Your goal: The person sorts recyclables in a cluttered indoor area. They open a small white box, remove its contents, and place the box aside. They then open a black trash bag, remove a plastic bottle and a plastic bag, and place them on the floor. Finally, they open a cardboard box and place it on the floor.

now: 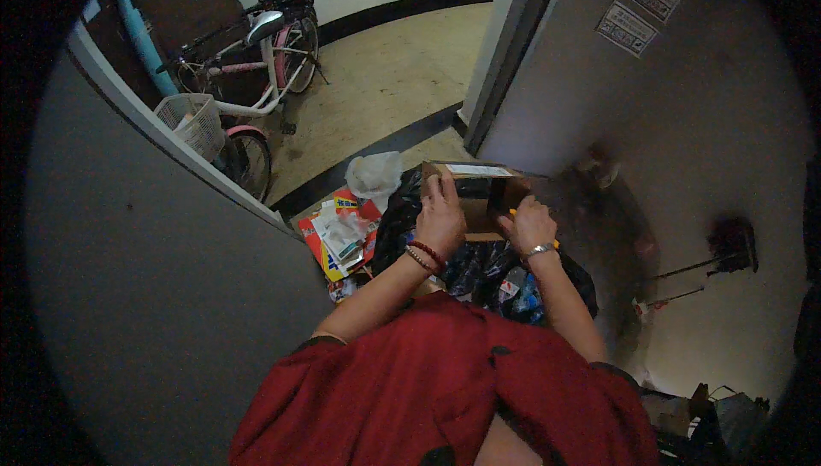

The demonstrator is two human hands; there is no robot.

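An opened cardboard box (482,214) is held up in front of me, its hollow inside facing me and a white label on its top edge. My left hand (442,213) grips the box's left side. At the right side, my right hand (533,225) has its fingers curled on the cardboard. Small yellow-orange parts (555,245) show beside that hand; what they belong to is mostly hidden. Beneath the box spreads a black plastic bag (394,225) with mixed rubbish, including blue plastic (529,296), near my right forearm.
Left of the bag lie red-and-yellow printed packaging (314,235) and a crumpled white plastic bag (375,174). A raised threshold (397,139) crosses the doorway. Beyond it stands a pink-and-white bicycle (266,71) with baskets. A door (673,113) bearing stickers is on the right, a grey wall (160,286) left.
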